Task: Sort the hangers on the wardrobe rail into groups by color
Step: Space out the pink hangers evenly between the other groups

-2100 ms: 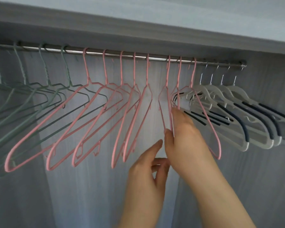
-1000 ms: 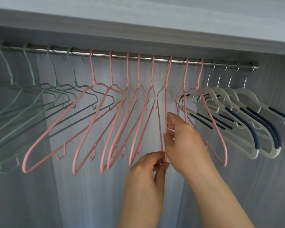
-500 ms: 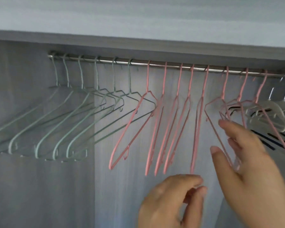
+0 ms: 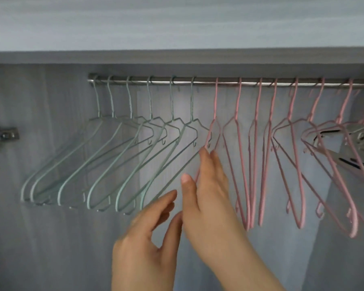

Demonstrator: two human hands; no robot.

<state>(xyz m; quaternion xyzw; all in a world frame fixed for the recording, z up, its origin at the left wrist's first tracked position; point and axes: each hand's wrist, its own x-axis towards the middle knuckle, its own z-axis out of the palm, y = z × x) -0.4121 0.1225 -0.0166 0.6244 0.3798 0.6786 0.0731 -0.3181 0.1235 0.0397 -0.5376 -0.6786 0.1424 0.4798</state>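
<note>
The hangers hang in colour runs along the rail (image 4: 227, 82), hooks up. Six green hangers (image 4: 122, 141) take the left end: thin coated wire, smooth and matte, bent into flat triangles with a small notch hook near each shoulder. They all sit turned the same way, their long sides slanting from upper right down to lower left, one overlapping the next. The pink hangers (image 4: 265, 156) follow to the right, the same thin wire shape. The middle ones are turned almost edge-on, so they read as narrow tall loops, and those further right fan out toward the lower right. At the right edge a few broader white hangers (image 4: 361, 133) with dark strips show, blurred.

The right hand (image 4: 208, 185) reaches up with straight fingers laid against the leftmost pink hanger (image 4: 215, 99), thumb apart. Its fingers are not curled round the wire. The left hand (image 4: 147, 238) is just below and beside it, fingers relaxed and spread, holding nothing.

The rail is a plain round metal bar, shiny along its top. Behind it is a grey wood-grain back panel (image 4: 51, 227), and on the left wall a metal hinge (image 4: 0, 135).
</note>
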